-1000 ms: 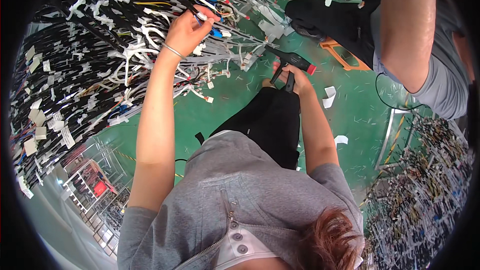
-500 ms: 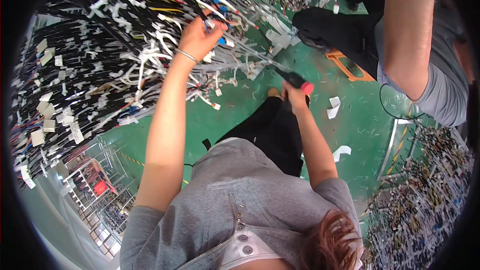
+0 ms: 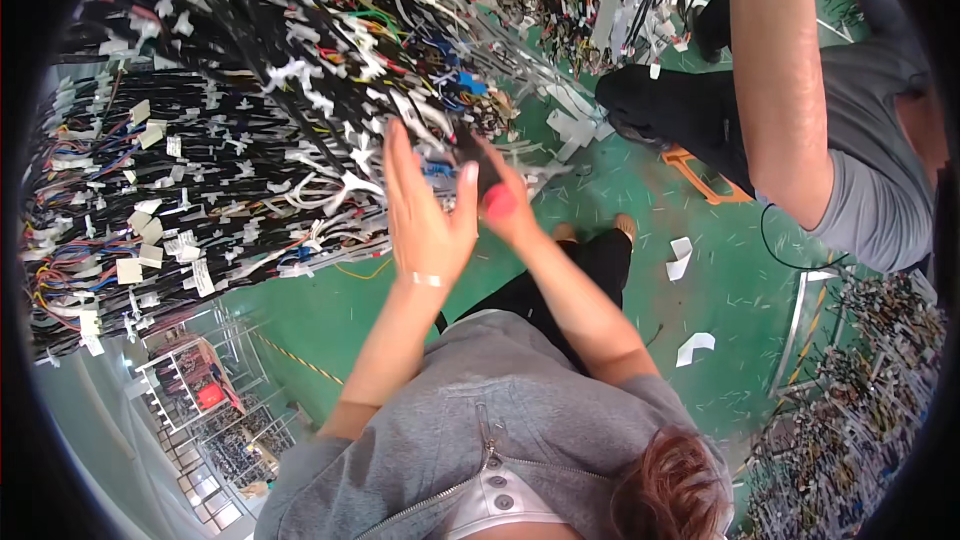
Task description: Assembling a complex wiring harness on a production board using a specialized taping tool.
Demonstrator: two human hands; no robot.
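Observation:
My left hand [image 3: 428, 230] is raised in front of the hanging wire harnesses [image 3: 270, 50], fingers stretched up and thumb apart, with nothing in it. Close beside it on the right, my right hand [image 3: 520, 220] grips a black hand tool [image 3: 480, 164] with a round red end; motion blurs it, and its exact kind does not show. Behind both hands are black and white wires with white connectors, and a blue connector [image 3: 470, 83] shows above them. The tool's far end lies against the wires, so I cannot tell whether it touches them.
Another person's forearm [image 3: 785, 70] and grey sleeve are at the upper right, near an orange frame [image 3: 705, 178]. More wire bundles [image 3: 850, 400] fill the lower right. Paper scraps [image 3: 679, 258] and clippings lie on the green floor [image 3: 650, 340]. A metal rack [image 3: 205, 395] stands lower left.
My left hand has let go of the wires, come down to the right and spread its fingers. My right hand has moved up and left with the tool, close to the left hand.

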